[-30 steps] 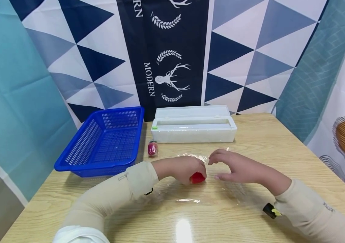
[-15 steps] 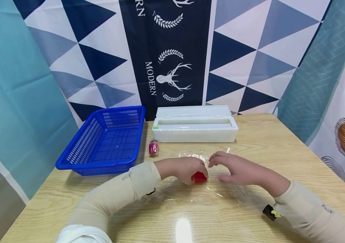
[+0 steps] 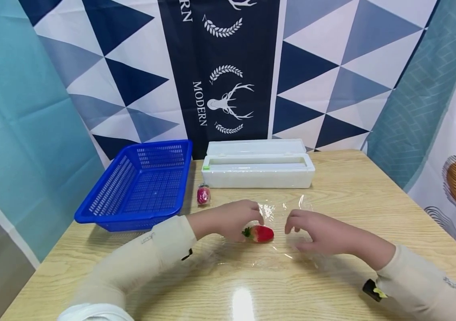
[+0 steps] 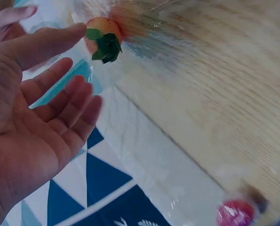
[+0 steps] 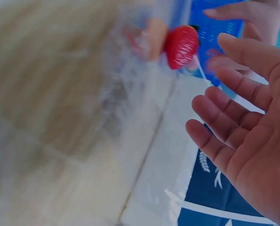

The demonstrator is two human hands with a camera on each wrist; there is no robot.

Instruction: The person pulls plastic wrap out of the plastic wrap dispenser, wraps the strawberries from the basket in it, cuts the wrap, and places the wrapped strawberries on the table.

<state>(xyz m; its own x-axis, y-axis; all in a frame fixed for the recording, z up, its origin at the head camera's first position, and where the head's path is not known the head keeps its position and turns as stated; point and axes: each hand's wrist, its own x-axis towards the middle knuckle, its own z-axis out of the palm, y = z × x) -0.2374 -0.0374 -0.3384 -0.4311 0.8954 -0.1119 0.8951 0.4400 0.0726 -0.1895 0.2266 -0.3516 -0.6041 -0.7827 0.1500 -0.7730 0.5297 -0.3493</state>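
A red strawberry with green leaves lies on a sheet of clear cling film on the table. My left hand is beside its leafy end, fingers relaxed and apart. In the left wrist view the thumb tip is right at the strawberry, and nothing lies in the palm. My right hand hovers over the right part of the film with loosely bent fingers, holding nothing. The right wrist view shows the strawberry beyond those fingertips.
A blue plastic basket stands at the back left. To its right is a long white box, lid raised. A small film-wrapped pinkish-red item sits between them, in front of the box. A patterned cloth hangs behind the table.
My left hand has let go of the strawberry and drawn back to the left, so its leaves now show. My right hand has shifted slightly right and down.
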